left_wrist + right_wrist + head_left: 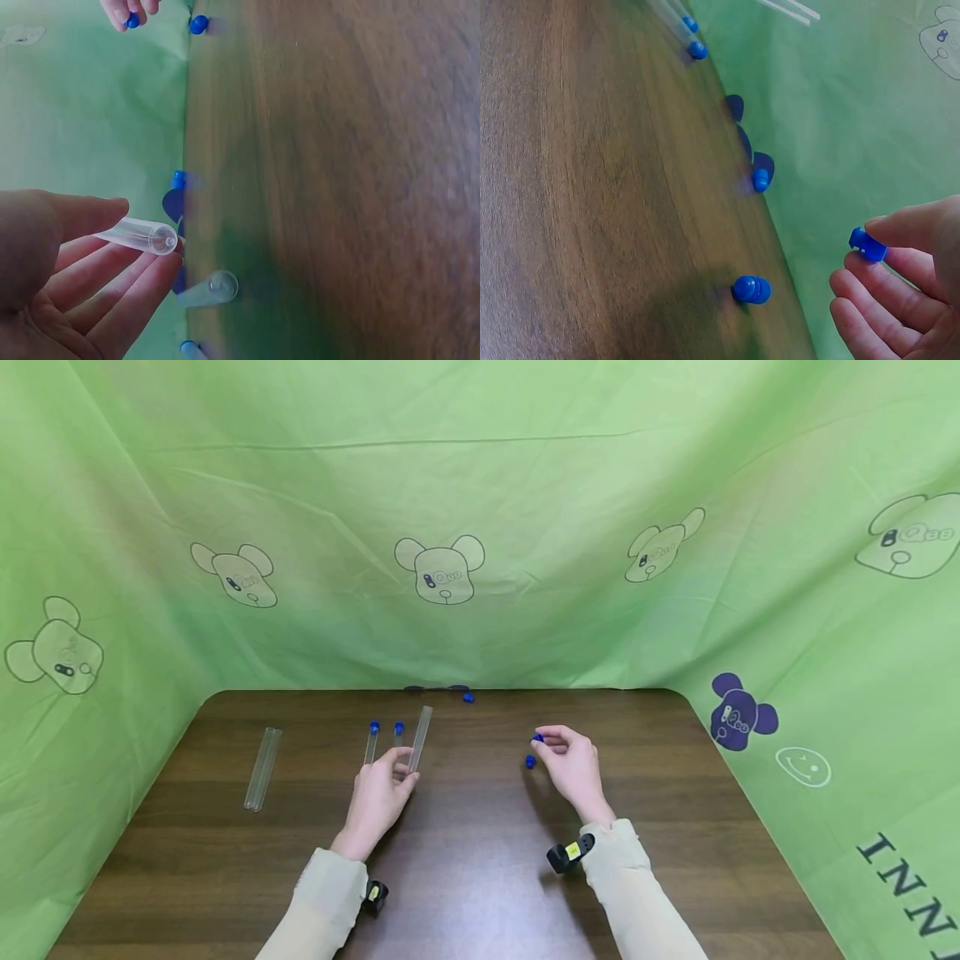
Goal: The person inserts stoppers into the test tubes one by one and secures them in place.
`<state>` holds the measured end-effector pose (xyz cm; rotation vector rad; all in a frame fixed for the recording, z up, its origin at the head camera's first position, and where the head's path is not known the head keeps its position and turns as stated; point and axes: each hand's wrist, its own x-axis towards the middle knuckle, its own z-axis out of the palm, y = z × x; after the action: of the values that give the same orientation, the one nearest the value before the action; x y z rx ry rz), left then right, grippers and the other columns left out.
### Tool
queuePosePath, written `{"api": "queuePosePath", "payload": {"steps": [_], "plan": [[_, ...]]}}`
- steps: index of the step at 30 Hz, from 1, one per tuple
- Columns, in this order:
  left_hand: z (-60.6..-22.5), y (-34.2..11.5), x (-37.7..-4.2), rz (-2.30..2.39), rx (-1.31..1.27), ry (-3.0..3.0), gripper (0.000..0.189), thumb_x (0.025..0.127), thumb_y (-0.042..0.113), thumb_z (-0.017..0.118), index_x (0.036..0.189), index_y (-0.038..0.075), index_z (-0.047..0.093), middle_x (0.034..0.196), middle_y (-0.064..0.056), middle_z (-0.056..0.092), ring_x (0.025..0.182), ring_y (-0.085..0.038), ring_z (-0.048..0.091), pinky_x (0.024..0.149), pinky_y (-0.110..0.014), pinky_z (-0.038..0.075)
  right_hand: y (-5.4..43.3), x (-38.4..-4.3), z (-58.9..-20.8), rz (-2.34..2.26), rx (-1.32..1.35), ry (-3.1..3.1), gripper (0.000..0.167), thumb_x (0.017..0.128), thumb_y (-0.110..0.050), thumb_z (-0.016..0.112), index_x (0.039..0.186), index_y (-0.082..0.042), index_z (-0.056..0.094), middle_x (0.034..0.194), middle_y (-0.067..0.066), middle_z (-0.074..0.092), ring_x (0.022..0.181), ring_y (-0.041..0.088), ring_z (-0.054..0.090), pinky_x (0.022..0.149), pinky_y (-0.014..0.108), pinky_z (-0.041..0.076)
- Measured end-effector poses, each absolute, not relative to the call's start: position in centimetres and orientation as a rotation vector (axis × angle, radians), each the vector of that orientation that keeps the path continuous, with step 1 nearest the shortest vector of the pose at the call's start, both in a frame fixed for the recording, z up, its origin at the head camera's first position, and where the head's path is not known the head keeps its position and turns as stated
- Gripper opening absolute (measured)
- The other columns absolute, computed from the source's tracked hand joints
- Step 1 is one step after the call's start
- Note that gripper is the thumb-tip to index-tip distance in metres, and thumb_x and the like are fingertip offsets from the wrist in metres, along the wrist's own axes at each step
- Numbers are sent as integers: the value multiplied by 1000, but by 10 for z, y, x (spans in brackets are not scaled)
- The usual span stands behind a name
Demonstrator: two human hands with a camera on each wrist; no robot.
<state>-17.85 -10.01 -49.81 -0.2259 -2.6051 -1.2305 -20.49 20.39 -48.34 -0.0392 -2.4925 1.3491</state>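
Observation:
My left hand (380, 793) holds a clear test tube (422, 737) between thumb and fingers, raised over the table and tilted. Its rounded end faces the left wrist camera. Beyond that hand lie two tubes with blue caps, one capped tube (371, 743) partly hidden by the fingers. My right hand (576, 770) pinches a blue cap (869, 244) between thumb and fingertips, above the table. Just below these fingers a second blue cap (530, 762) sits on the wood. In the left wrist view, a tube (211, 289) lies below the held one.
Two uncapped clear tubes (262, 770) lie side by side at the left of the brown wooden table (465, 877). Another blue cap (468, 697) rests at the table's far edge. Green printed cloth (525, 643) hangs around the back and sides.

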Motion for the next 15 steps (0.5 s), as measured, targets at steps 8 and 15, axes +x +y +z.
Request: {"api": "queuePosePath", "payload": {"steps": [8,15], "plan": [[-501,-94,-178,-1222,-273,-2618,36,86,4,80,121,2,72,88,-6,76,66,-9,71,64,-34,57,199,-206,-483,1395,-40,-2476,20,90,-9,78,109,-2,75,99,13,75,91,28,72,85,41,56],[-500,-90,-176,-1235,-272,-2608,35,86,5,80,120,5,72,88,-3,76,64,-7,70,62,-33,56,194,-205,-478,1448,-31,-2467,21,91,-9,78,110,-1,75,101,14,74,94,28,72,86,41,56]]}}
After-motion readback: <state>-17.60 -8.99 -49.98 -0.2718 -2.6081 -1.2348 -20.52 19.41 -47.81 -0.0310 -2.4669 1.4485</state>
